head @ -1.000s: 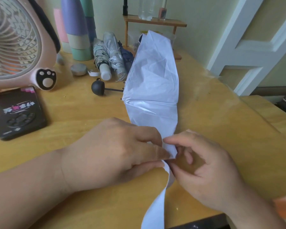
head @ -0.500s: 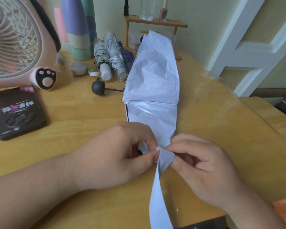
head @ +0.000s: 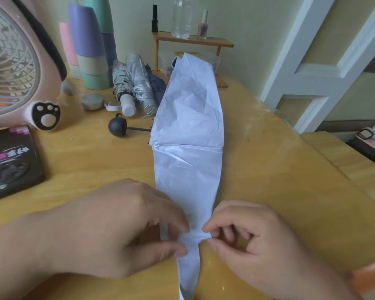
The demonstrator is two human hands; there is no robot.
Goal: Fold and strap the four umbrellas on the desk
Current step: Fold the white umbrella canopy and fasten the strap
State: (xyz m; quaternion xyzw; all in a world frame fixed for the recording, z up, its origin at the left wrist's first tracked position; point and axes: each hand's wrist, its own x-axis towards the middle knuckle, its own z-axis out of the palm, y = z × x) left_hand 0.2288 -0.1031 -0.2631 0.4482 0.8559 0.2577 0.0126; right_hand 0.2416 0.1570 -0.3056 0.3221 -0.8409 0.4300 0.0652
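One white umbrella across yellow desk; door right.

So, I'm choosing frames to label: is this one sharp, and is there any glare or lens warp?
Head view: soft, even light, only faint shadows under the left hand and right hand, both slightly smeared; creases on the white umbrella readable; pale sheen on the desk; wide-angle warp tilts the door frame and stretches the fan.

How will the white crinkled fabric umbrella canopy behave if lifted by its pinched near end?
Probably floppy: the white umbrella canopy bunches where the left hand and right hand pinch it. Likely light: thin fabric, loosely creased. The black round handle might roll on the wooden desk.
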